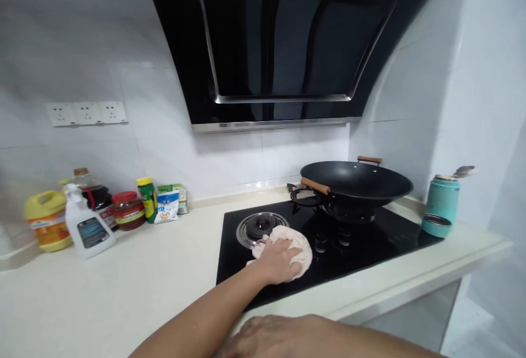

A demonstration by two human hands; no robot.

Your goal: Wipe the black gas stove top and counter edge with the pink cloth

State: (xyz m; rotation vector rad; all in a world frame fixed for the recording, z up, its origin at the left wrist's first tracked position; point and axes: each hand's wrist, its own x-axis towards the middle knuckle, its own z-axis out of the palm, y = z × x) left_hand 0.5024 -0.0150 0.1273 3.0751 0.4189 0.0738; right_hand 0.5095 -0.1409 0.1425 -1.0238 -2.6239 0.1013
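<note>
My left hand (279, 261) presses a pale pinkish-white cloth (302, 243) onto the black glass cooktop (263, 292), its fingers bent into the fabric. The cloth lies bunched just in front of the left burner (263, 225) and overlaps the edge of its metal ring. Low in the picture, my right hand (275, 333) hangs close to my left forearm at the counter's front. Its fingers are partly cut off and unclear, and nothing shows in it. Two control knobs (332, 239) stand to the right of the cloth.
A large black wok (355, 182) with wooden handles sits over the right burner. A loose pan support (304, 198) lies behind. Teal containers (441, 204) stand at the right. A spray bottle (88, 226), oil jug (48, 221) and several jars line the left wall. The range hood (275, 45) overhangs.
</note>
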